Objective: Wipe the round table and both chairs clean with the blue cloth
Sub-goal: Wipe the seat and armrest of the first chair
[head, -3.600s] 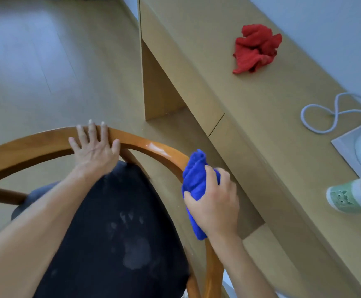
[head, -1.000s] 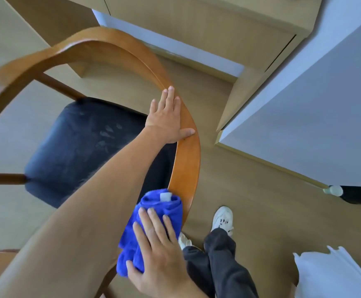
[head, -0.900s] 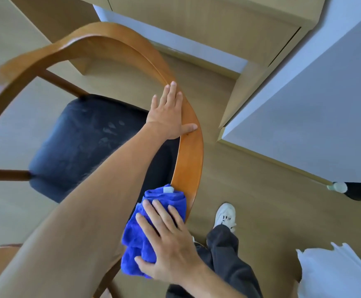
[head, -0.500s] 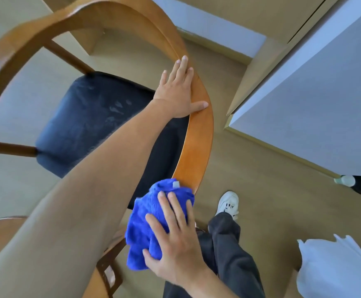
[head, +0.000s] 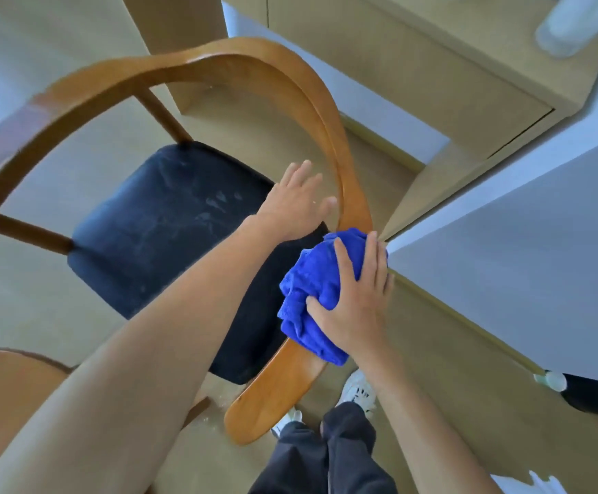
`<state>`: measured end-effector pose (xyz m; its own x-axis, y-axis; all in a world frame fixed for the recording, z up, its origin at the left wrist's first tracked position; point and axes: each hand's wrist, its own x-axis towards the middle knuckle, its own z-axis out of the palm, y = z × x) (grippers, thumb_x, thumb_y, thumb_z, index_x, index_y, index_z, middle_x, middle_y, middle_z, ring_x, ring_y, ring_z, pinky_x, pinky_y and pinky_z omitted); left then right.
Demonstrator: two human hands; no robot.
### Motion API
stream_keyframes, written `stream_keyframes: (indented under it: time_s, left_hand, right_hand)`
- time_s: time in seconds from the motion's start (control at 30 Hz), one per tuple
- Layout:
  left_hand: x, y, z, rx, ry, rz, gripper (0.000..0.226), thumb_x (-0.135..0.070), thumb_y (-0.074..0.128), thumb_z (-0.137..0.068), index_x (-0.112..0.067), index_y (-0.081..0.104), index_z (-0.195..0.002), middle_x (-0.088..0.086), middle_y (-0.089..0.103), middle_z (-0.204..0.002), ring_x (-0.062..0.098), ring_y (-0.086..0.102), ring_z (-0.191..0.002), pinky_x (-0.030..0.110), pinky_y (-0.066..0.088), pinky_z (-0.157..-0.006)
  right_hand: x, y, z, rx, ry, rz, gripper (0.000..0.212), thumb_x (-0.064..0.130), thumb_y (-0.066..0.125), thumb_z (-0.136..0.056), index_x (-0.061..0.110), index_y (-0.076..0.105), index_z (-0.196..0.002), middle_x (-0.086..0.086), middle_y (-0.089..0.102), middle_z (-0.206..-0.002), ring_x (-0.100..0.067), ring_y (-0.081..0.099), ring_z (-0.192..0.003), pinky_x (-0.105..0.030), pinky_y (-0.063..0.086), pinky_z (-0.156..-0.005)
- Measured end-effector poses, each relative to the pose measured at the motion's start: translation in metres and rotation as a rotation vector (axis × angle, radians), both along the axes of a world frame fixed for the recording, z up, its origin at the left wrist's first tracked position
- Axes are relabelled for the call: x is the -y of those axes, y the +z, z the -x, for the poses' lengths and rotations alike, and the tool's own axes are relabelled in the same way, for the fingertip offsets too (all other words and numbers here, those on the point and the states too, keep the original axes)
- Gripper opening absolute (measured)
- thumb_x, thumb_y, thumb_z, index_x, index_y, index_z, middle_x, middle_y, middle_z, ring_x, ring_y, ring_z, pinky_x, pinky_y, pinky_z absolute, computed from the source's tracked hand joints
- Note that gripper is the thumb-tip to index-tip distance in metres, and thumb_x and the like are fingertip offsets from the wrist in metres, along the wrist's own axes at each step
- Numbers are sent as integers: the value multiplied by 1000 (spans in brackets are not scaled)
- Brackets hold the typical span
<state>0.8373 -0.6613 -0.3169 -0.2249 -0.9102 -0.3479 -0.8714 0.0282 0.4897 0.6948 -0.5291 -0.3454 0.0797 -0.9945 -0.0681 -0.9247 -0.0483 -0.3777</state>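
Blue cloth (head: 313,294) sits bunched on the chair (head: 190,71) rail at centre right of the frame, your right hand (head: 356,308) gripping it, thumb curled in; your left hand (head: 299,206) lies flat, fingers straight, against the rail just above

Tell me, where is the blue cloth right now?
In the head view the cloth is right of centre, bunched under the right hand and pressed on the chair's curved wooden rail, beside the dark seat.

A home room: wooden chair (head: 190,71), built-in desk (head: 433,65), wood floor (head: 468,351).
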Motion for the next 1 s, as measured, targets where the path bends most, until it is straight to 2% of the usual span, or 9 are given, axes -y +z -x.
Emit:
stream_keyframes:
  time_s: [0.17, 0.27, 0.33, 0.53, 0.63, 0.73, 0.83, 0.93, 1.0]
  left_hand:
    - [-72, -1, -58, -118, 281, -193, 60, -42, 40, -100, -9, 28, -149, 9, 24, -157, 24, 11, -147, 39, 20, -116]
    - [-106, 1, -80, -135, 355, -317, 57, -41, 41, -99, -12, 31, -147, 10, 34, -149, 26, 29, -139, 38, 32, -108]
    - [-120, 4, -83, -156, 398, -369, 55, -40, 41, -99, -13, 33, -146, 10, 39, -144, 27, 37, -132, 37, 36, -104]
    - [-136, 42, -99, -378, 629, -331, 52, -33, 52, -93, -17, 39, -141, 3, 53, -131, 16, 54, -111, 26, 42, -89]
    - [-134, 80, -118, -503, 774, -218, 59, -26, 58, -88, -22, 35, -142, -2, 58, -121, 11, 57, -102, 20, 42, -80]
    - [-132, 125, -136, -488, 872, -1, 69, -22, 64, -83, -26, 32, -143, -4, 40, -140, 10, 48, -117, 16, 41, -87]
    - [-126, 176, -150, -534, 868, 148, 75, -25, 72, -75, -28, 37, -141, -7, 39, -144, 10, 39, -132, 32, 41, -104]
    - [-113, 231, -150, -624, 877, 176, 39, -20, 73, -73, -28, 60, -108, -14, 66, -99, 2, 60, -97, 26, 50, -84]
    - [-103, 261, -145, -606, 935, 229, 16, -13, 72, -72, -21, 62, -83, -11, 62, -73, 5, 58, -73, 25, 47, -69]
  right_hand:
    - [33, 11, -21, 44, -256, -162, 91, 38, 68, -74, 27, 17, -148, -19, 0, -156, -39, 4, -141, -53, 26, -109]
    - [49, 25, -37, -83, -95, -117, 71, 19, 62, -78, 19, 33, -143, -18, 19, -151, -39, 18, -137, -51, 29, -108]
    - [53, 32, -44, -86, 82, -103, 62, 7, 56, -78, 19, 42, -138, -11, 33, -146, -30, 28, -133, -40, 29, -109]
    - [61, 87, -94, 456, 312, -250, 66, -9, 48, -77, 27, 48, -133, 21, 47, -125, 15, 44, -113, -12, 39, -98]
    - [64, 129, -120, 662, 420, -294, 69, -6, 55, -77, 30, 42, -135, 41, 50, -115, 16, 51, -107, -2, 41, -83]
    - [81, 176, -134, 868, 466, -423, 57, 3, 61, -74, 32, 46, -121, 30, 58, -109, -2, 62, -102, -12, 50, -77]
    - [109, 222, -141, 963, 610, -613, 41, 11, 61, -73, 26, 54, -111, 4, 65, -106, -20, 66, -97, -27, 55, -75]
    - [133, 262, -145, 1001, 820, -724, 34, 9, 56, -73, 18, 62, -106, -2, 63, -115, -23, 62, -106, -35, 55, -87]
    - [149, 285, -142, 998, 877, -696, 35, 11, 55, -74, 21, 65, -106, 0, 63, -115, -21, 60, -108, -33, 53, -90]
